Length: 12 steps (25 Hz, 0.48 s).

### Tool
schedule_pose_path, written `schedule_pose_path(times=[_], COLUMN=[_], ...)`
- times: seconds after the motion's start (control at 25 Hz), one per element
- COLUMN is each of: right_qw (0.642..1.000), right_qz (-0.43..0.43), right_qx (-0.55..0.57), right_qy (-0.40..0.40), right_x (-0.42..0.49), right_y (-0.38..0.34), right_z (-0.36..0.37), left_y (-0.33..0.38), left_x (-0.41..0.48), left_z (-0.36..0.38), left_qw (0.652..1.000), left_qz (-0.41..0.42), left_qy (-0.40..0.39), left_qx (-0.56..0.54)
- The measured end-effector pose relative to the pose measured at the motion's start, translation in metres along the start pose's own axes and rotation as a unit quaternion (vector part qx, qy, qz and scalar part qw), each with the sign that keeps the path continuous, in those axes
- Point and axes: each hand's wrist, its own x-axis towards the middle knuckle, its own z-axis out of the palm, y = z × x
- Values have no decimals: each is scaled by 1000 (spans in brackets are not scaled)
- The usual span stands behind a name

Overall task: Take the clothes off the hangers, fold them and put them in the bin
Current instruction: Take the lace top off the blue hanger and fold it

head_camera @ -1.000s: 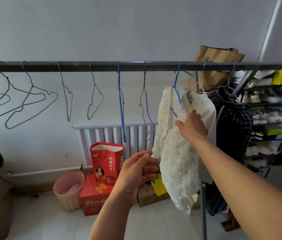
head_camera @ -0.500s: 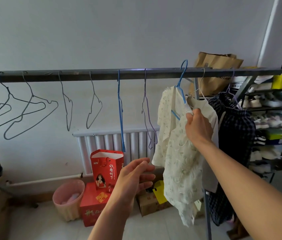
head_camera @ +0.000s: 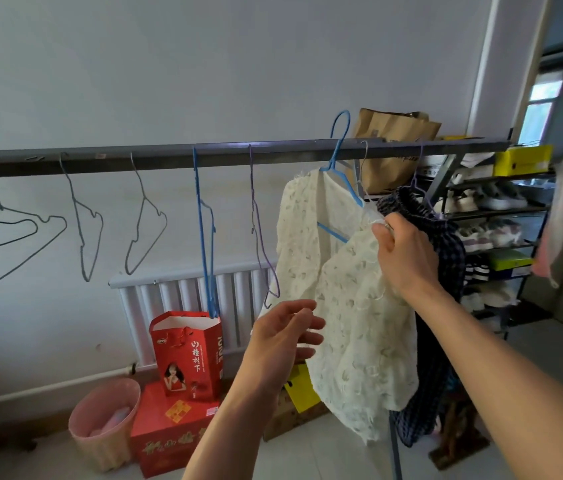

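A cream flowered blouse (head_camera: 349, 306) hangs on a blue hanger (head_camera: 337, 161) whose hook stands lifted above the grey rail (head_camera: 169, 159). My right hand (head_camera: 404, 254) grips the blouse's right shoulder together with the hanger's end. My left hand (head_camera: 283, 334) is open, fingers spread, just left of the blouse's lower front and apart from it. A dark checked garment (head_camera: 446, 244) hangs behind my right hand on a purple hanger. A pink bin (head_camera: 103, 424) stands on the floor at lower left.
Several bare wire hangers (head_camera: 83, 233) hang along the rail. Below are a white radiator (head_camera: 183, 289), a red gift bag (head_camera: 186, 355) on a red box (head_camera: 169, 434), and a cardboard box. A shoe rack (head_camera: 494, 220) fills the right side.
My right hand has raised the blue hanger with the blouse, so its hook now clears the rail. My left hand stays open beside the blouse. The view has tilted down.
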Motion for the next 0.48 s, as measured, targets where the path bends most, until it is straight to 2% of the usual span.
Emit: schedule_pose_path(times=[0.28, 0.4, 0.48], right_qw=[995, 988, 980], right_qz=[-52, -67, -80], right_qx=[71, 101, 127], right_qy=[-43, -96, -127], right_x=[-34, -40, -44], right_y=[39, 44, 46], right_z=[-49, -82, -104], left_y=[18, 20, 20], left_x=[57, 83, 94], left_z=[35, 45, 42], left_qw=[997, 975, 936], left_qz=[36, 70, 71], left_qy=[41, 111, 146], left_qx=[52, 181, 311])
